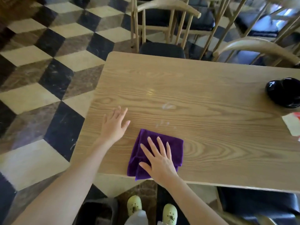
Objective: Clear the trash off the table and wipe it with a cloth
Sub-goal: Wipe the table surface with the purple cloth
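A folded purple cloth [175, 146] lies on the wooden table [203, 88] close to its near edge. My right hand [159, 157] presses flat on the cloth with fingers spread. My left hand [114, 125] rests flat on the bare wood to the left of the cloth, fingers apart, holding nothing. Pale smears [167, 106] and a few small white spots [162, 125] mark the tabletop just beyond the cloth.
A glossy black bowl-like object [284, 92] sits at the table's right side, with a white and red paper item [292, 125] near the right edge. Wooden chairs [164, 25] with dark seats stand behind the table. A dark bin [97, 211] stands on the floor by my feet.
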Demonstrator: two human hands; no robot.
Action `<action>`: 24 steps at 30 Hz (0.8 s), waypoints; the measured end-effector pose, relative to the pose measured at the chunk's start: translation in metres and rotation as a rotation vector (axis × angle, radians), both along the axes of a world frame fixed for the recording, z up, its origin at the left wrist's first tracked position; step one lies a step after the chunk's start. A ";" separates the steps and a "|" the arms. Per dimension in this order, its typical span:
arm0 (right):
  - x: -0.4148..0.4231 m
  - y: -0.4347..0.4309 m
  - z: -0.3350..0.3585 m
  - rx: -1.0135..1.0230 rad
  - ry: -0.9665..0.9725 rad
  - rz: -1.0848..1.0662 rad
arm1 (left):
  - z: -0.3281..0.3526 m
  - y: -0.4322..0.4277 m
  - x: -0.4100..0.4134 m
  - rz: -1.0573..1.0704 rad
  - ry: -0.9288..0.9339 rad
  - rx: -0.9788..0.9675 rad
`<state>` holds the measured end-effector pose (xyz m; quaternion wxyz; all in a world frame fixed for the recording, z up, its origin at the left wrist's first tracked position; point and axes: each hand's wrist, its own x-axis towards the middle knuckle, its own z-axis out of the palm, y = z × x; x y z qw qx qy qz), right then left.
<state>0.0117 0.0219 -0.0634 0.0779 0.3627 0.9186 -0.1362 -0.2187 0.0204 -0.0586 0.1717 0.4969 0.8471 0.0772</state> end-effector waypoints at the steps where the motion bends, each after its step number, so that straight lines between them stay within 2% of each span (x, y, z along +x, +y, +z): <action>1: -0.003 -0.001 -0.008 -0.001 -0.024 0.008 | -0.006 0.006 -0.008 -0.014 0.039 -0.003; 7: -0.007 0.010 -0.020 0.094 0.005 -0.073 | -0.033 0.025 -0.032 -0.038 0.199 0.016; 13: -0.063 0.119 -0.022 0.095 0.040 -0.321 | -0.041 0.025 -0.031 -0.020 0.264 0.080; 19: -0.114 0.226 -0.021 0.060 0.044 -0.335 | -0.044 0.027 -0.029 0.003 0.269 0.113; 24: -0.095 0.189 -0.018 0.115 0.033 -0.232 | -0.039 0.027 -0.027 -0.010 0.288 0.102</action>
